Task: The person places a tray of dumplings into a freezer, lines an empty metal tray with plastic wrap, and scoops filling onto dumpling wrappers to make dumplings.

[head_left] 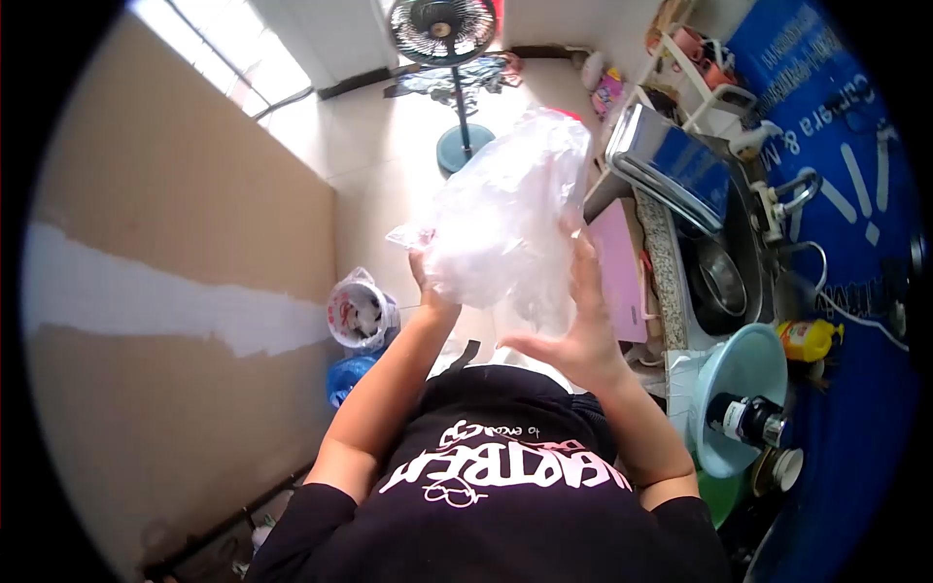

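A puffed-up, clear plastic bag (505, 219) is held up in front of my chest. My left hand (428, 280) is closed on its lower left side, near a twisted corner that sticks out; part of my fingers is hidden behind the plastic. On the other side, my right hand (586, 325) is open, its fingers stretched upward along the bag's right edge and its thumb spread out below. The fingertips appear to touch the film. Whether anything lies inside the bag, I cannot tell.
A standing fan (463, 107) is ahead. At left, a lined waste bin (360, 309) stands beside a brown panel (194, 214). Along the right counter are a sink (685, 291), a pink board (619, 272), a light-blue basin (714, 384) and a yellow bottle (807, 340).
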Tool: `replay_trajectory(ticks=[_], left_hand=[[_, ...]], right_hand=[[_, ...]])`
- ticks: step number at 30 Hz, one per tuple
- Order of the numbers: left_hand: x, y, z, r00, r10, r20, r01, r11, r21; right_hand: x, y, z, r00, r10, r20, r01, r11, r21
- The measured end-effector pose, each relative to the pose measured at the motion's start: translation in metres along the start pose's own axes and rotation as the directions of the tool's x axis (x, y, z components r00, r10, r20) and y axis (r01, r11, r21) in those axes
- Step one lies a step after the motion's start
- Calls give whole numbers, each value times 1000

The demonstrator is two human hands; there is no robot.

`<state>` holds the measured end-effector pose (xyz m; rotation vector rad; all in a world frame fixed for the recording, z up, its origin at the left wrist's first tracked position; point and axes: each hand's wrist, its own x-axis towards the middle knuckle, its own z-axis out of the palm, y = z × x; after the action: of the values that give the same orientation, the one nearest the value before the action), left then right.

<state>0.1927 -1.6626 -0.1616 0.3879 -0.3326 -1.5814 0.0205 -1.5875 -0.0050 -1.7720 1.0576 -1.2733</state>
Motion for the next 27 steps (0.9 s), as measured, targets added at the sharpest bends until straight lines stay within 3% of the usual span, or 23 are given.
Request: replay_trajectory(ticks=[2,3,4,5,6,7,8,9,11,12,13,14,16,17,19,20,21,22,23,25,26,27], left_hand=[[15,-16,3,968,121,-218,-56,957,283],[23,-18,15,976,92,-198,-33,959,282],[30,-17,35,957,99,-274,-21,962,274],[42,-18,48,933,105,-343,-11,964,266],[60,-21,44,947,75,-313,10,965,262],[80,-22,31,957,-56,-285,134,955,263],[94,-21,24,945,-187,-267,261,926,273],[103,-15,30,942,-220,-252,289,916,279],[114,-1,56,874,-386,-296,452,869,200],[121,-2,67,850,-387,-357,481,848,225],[125,0,83,844,-411,-345,500,835,228],[126,2,100,842,-401,-360,511,807,297],[134,-3,106,836,-404,-372,532,762,370],[139,-8,103,846,-447,-290,532,747,400],[145,-4,102,834,-506,-220,548,713,437],[149,3,110,758,-607,-241,643,628,440],[157,7,116,674,-693,-256,720,538,439],[173,8,101,655,-729,-198,711,506,488],[189,11,89,650,-734,-197,713,500,491],[219,22,79,680,-670,-298,719,530,449],[240,23,58,675,-705,-217,722,572,388],[243,29,67,682,-702,-206,711,569,413]], right_hand=[[5,14,9,943,50,-328,-77,995,-69],[8,25,2,932,50,-359,-85,993,-84],[9,40,-14,884,312,-348,-255,946,199],[10,53,-31,799,537,-269,-380,799,466],[9,65,-46,737,568,-366,-411,806,426],[6,76,-60,663,593,-457,-447,803,393],[-3,87,-78,634,564,-529,-393,825,407],[-10,93,-90,598,535,-597,-340,844,416],[-8,80,-92,506,261,-822,-334,938,92],[-3,68,-88,530,90,-843,-338,934,-113],[1,56,-83,668,18,-744,-337,899,-280],[7,43,-77,789,-30,-614,-308,845,-438],[39,19,-44,865,-70,-496,-313,697,-645],[50,23,-34,854,-65,-516,-335,690,-641],[71,36,-25,862,-2,-507,-455,440,-774],[79,45,-30,889,-112,-444,-402,274,-874],[79,55,-35,885,-110,-453,-412,270,-871],[74,65,-41,800,120,-588,-547,548,-633],[70,73,-47,695,376,-612,-640,711,-290],[67,80,-58,543,241,-805,-548,828,-122],[63,75,-64,536,120,-836,-552,799,-239],[57,69,-66,533,135,-835,-527,825,-204]])
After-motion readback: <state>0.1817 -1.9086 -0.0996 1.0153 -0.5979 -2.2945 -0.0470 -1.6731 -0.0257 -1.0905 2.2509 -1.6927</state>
